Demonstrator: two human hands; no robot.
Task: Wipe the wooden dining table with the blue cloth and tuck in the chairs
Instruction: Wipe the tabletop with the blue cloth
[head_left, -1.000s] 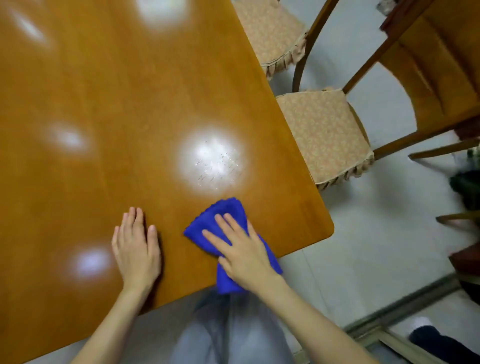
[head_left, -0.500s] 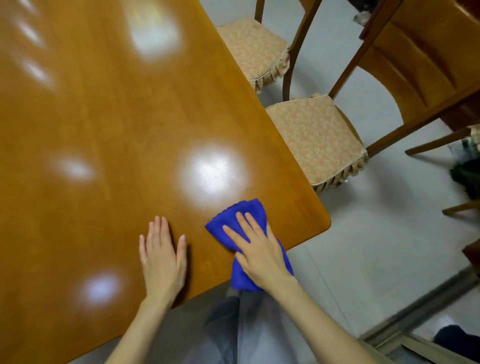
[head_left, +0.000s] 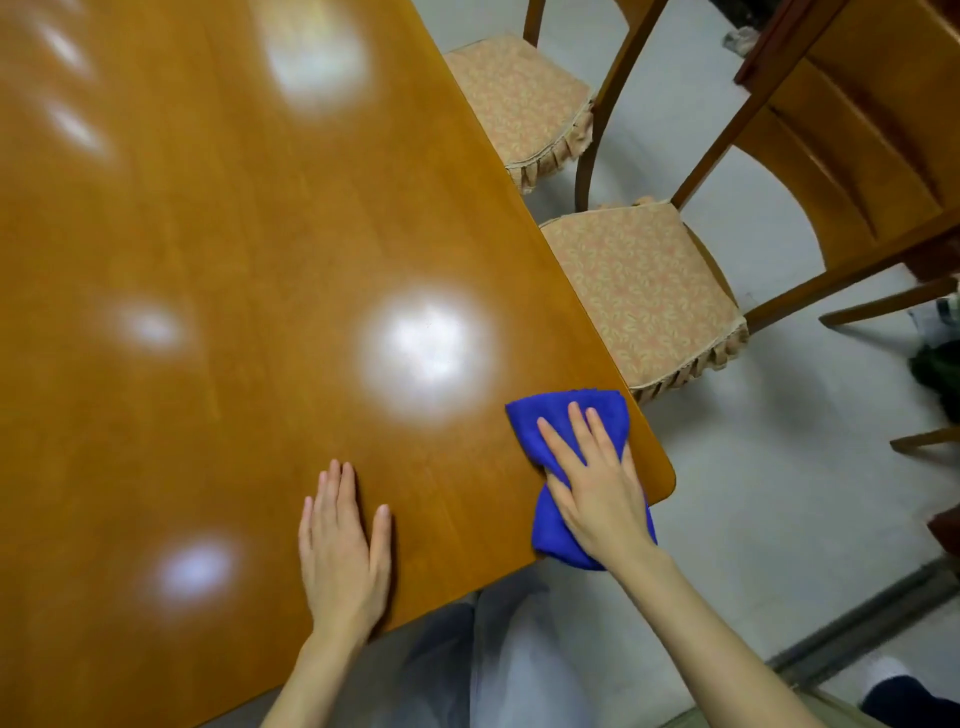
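Observation:
The glossy wooden dining table (head_left: 218, 291) fills the left of the view, its near right corner rounded. A folded blue cloth (head_left: 545, 421) lies flat on that corner, partly hanging over the near edge. My right hand (head_left: 597, 478) presses down on the cloth with fingers spread. My left hand (head_left: 343, 551) rests flat on the bare tabletop a little to the left, holding nothing. Two wooden chairs with patterned seat cushions stand along the table's right side: the nearer chair (head_left: 644, 291) and the farther chair (head_left: 519, 104), both with seats partly under the table edge.
Pale floor tiles (head_left: 769, 493) lie to the right of the table. Dark objects (head_left: 940, 364) and more chair legs sit at the far right edge. A floor threshold strip (head_left: 857, 618) runs at lower right. Grey trousers show under the table's near edge.
My right hand has slid the blue cloth to the right, toward the table's near right corner. My left hand stays flat on the tabletop.

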